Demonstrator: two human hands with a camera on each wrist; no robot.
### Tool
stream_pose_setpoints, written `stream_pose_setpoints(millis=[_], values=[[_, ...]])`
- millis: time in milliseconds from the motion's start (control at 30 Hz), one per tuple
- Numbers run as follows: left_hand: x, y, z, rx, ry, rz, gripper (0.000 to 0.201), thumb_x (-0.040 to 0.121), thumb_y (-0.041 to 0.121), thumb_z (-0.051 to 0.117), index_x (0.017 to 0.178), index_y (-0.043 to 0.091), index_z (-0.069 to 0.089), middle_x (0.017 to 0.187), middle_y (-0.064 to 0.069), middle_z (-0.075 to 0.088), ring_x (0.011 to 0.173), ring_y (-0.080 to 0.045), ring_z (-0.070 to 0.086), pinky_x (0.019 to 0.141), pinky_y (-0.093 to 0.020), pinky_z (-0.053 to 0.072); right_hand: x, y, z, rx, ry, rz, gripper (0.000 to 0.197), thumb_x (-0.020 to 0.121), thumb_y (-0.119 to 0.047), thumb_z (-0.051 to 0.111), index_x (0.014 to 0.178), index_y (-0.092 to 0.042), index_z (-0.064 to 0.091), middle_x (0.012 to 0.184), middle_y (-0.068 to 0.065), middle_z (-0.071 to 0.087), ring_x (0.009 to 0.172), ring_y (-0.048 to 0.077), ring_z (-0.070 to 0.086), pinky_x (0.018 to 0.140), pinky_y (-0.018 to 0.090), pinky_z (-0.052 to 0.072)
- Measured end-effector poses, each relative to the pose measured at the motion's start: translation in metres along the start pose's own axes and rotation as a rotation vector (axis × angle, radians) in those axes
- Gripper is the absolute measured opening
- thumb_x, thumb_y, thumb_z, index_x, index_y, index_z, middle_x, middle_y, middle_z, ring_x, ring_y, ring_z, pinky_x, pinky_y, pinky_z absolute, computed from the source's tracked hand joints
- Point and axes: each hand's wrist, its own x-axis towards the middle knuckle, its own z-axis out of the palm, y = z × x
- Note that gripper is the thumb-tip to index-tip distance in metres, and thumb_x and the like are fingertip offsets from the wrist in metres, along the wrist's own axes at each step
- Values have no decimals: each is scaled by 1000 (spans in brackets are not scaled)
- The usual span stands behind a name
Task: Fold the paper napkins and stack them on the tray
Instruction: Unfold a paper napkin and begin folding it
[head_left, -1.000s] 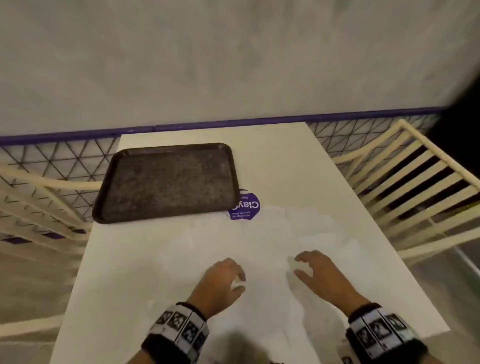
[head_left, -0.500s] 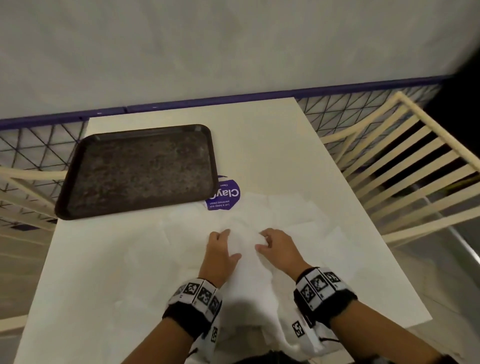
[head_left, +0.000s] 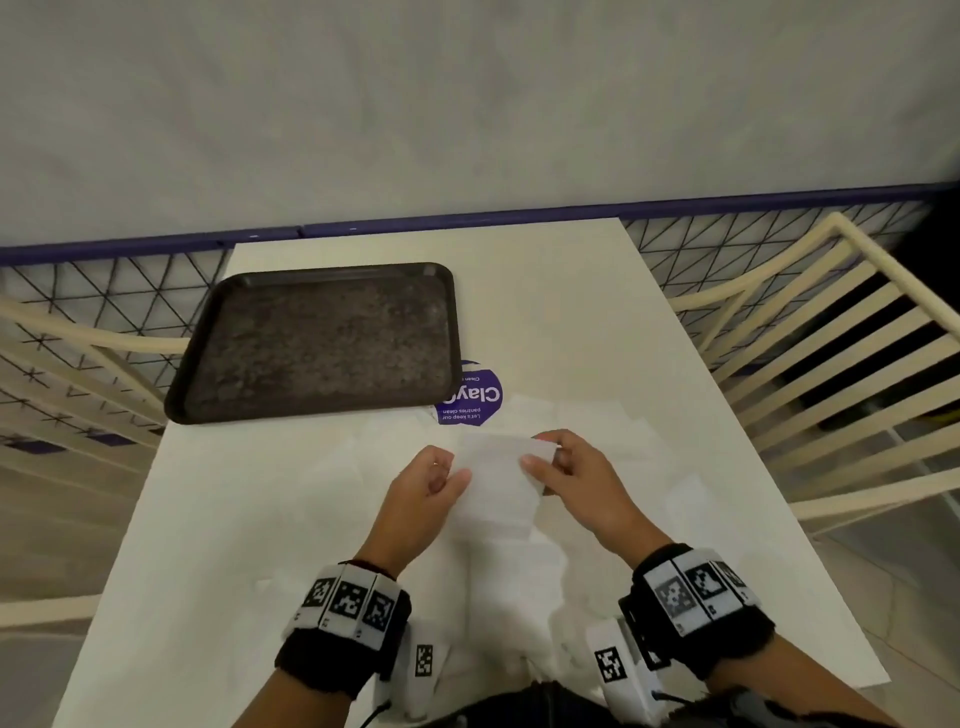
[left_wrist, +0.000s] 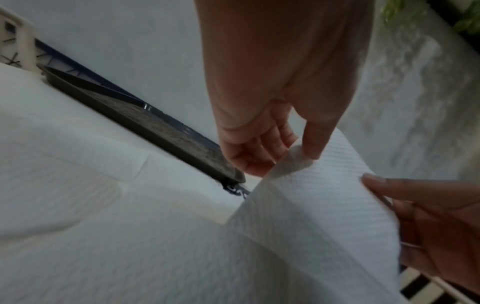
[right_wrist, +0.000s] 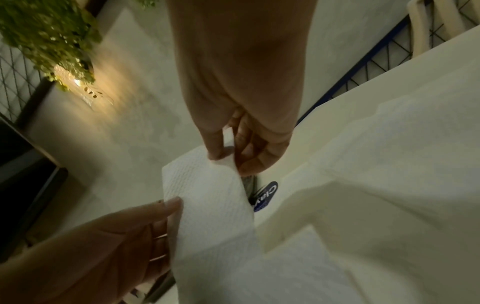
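we see both hands raised over the white table, sharing one paper napkin between them. left hand pinches the napkin's left upper corner between thumb and curled fingers; the left wrist view shows the corner bent over under the thumb tip. right hand pinches the right upper corner, thumb on the near face, fingers behind the sheet. the top edge of the napkin is lifted clear of the table; its lower part hangs down toward the person and merges with the paper below, so we cannot tell where it ends.

more napkins lie spread flat on the table around and under the hands, overlapping one another; white on white, count not readable.

the dark tray sits on the far left part of the table, well apart from the held napkin, nothing on it. a purple round sticker on the tabletop is just beside the tray's near right corner, partly under the tray's edge.

pale slatted chairs stand at either side of the table. marker-printed bands wrap both wrists.
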Motion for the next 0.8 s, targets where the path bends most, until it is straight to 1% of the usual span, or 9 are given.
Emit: stream_pose_setpoints(millis=[33,100,200,233,300,400,533,633,800], values=[[-4,5,-3,-80,1,7,19,87,31,58,83,15,48,87,-27,62,73,-19,54,76,-46,50,0,-1,1,34,-31,-1,29,80,-32,70,105,-23,56,103,27,64,97,42,61,85,47,52],[-11,15,-10,-233,37,25,18,91,24,55,94,7,48,91,-26,66,77,-20,61,81,-47,51,-1,-3,4,36,-138,16,49,75,-40,73,116,-25,52,109,19,67,104,32,63,93,46,50],[-19,28,-19,-351,73,66,12,94,19,50,98,8,51,86,-8,72,77,-13,68,74,-32,53,-6,-8,8,7,-239,-6,29,84,-19,67,113,-18,61,109,-3,71,100,13,67,85,24,54],[-22,30,-21,-372,73,76,11,94,19,49,99,10,51,87,-6,72,77,-11,68,73,-29,53,-7,-11,9,16,-238,-22,24,85,-15,66,109,-16,64,106,-2,72,96,13,68,82,22,54],[-27,31,-26,-396,43,83,14,93,20,50,102,10,53,93,-5,71,83,-11,68,72,-24,55,-8,-16,10,43,-205,-49,21,86,-17,65,106,-11,68,103,5,73,94,20,69,83,29,55],[-33,28,-32,-329,-58,71,16,89,18,57,103,11,59,101,-5,70,91,-18,67,78,-28,56,-7,-22,11,90,-161,-51,24,85,-21,67,105,-8,68,103,10,73,96,27,69,87,40,55],[-39,24,-36,-269,-36,83,4,86,12,62,88,14,63,83,-2,68,78,-17,64,71,-25,52,-10,-29,11,114,-220,-58,23,88,-17,62,109,-9,65,105,9,72,97,26,69,85,37,55],[-41,24,-38,-290,12,87,13,88,11,58,77,17,61,74,7,68,74,-12,63,73,-28,51,-15,-32,8,106,-311,-72,23,90,-12,58,112,-11,63,106,4,72,94,18,68,83,32,53],[-45,28,-38,-333,0,123,15,94,11,48,97,9,63,92,-3,72,83,-11,67,74,-21,54,-18,-32,6,145,-317,-95,24,94,-8,50,115,-8,62,106,8,70,95,20,66,85,33,51]])
